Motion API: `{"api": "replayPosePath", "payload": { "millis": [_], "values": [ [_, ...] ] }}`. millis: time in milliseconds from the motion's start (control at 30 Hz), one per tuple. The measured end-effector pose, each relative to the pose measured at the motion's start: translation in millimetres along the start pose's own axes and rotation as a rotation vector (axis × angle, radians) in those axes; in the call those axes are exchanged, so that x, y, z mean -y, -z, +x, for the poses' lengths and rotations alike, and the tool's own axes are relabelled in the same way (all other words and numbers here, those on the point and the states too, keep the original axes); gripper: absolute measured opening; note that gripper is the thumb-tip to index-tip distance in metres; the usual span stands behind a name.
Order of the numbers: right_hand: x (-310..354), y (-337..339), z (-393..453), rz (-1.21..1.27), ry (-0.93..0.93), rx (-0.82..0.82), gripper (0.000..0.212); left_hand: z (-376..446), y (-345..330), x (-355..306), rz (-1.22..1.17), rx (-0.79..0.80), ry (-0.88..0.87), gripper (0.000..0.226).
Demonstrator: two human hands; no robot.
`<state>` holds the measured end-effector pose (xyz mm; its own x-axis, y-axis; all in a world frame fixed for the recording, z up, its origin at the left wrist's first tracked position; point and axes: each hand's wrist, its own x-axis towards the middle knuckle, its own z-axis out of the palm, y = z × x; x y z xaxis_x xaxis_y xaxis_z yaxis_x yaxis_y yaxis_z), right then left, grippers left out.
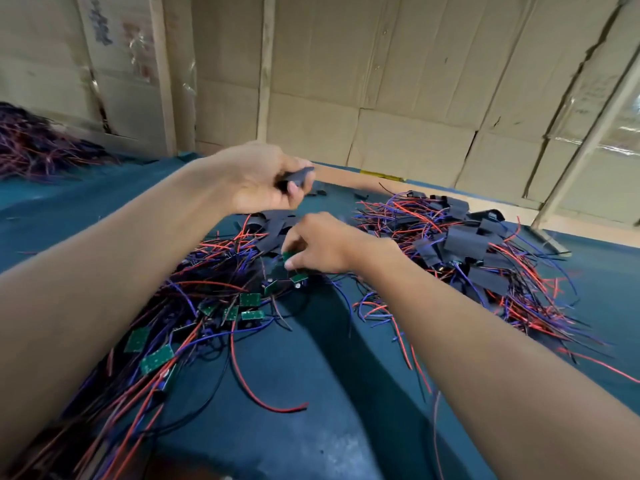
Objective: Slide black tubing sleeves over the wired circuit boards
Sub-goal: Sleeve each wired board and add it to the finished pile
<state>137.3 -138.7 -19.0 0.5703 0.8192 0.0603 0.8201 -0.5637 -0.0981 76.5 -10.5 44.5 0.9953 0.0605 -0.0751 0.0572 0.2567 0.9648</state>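
My left hand (258,178) is raised above the table and grips a black tubing sleeve (300,175) between thumb and fingers. Lower down, my right hand (320,242) reaches into the pile of bare boards and pinches a small green circuit board (286,257) by its edge. Several green wired circuit boards (250,299) with red, blue and black leads lie in a heap at the left centre. Loose flat black sleeves (273,225) lie just beyond my right hand. A heap of sleeved boards (464,240) with trailing wires lies to the right.
The table is covered with dark teal cloth (311,393). Another bundle of red and purple wires (38,140) sits at the far left. Cardboard sheets (381,81) wall off the back. A few stray sleeves (360,194) lie near the far edge.
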Motion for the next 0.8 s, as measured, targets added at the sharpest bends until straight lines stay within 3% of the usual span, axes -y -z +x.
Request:
{"api": "replayPosePath", "payload": {
  "millis": [167, 233, 400, 467, 567, 633, 700, 733, 800],
  "values": [
    [-10.5, 53.3, -16.3, 0.374, -0.064, -0.339, 0.013, -14.7, 17.3, -11.2, -0.01, 0.012, -0.137, 0.013],
    [-17.8, 77.9, -30.2, 0.477, -0.12, -0.433, 0.02, -14.8, 20.8, -14.1, -0.064, 0.027, -0.196, 0.017],
    [-32.9, 124.3, -81.5, 0.891, -0.113, -0.803, 0.029, -0.6, 12.1, -4.1, -0.078, -0.175, -0.294, 0.018],
    [-41.9, 136.8, -102.6, 0.844, -0.109, -0.9, 0.025, 8.3, 2.0, 10.7, -0.059, -0.169, -0.251, 0.036],
    [-54.6, 132.3, -131.9, 0.773, -0.139, -0.886, 0.022, 21.2, -20.1, 44.2, 0.018, -0.109, -0.192, 0.034],
    [-62.1, 110.7, -146.7, 0.712, -0.203, -0.806, 0.035, 25.9, -31.3, 68.3, 0.175, -0.052, -0.204, 0.03],
    [-63.4, 85.1, -155.0, 0.73, -0.257, -0.727, 0.04, 24.2, -30.1, 91.7, 0.651, 0.015, -0.315, 0.05],
    [-62.6, 74.0, -157.2, 0.832, -0.257, -0.716, 0.04, 23.2, -28.2, 99.8, 0.894, 0.053, -0.398, 0.058],
    [-58.3, 59.1, -163.1, 1.264, -0.184, -0.72, 0.034, 18.0, -28.8, 108.2, 1.113, 0.101, -0.544, 0.062]
  ]
}}
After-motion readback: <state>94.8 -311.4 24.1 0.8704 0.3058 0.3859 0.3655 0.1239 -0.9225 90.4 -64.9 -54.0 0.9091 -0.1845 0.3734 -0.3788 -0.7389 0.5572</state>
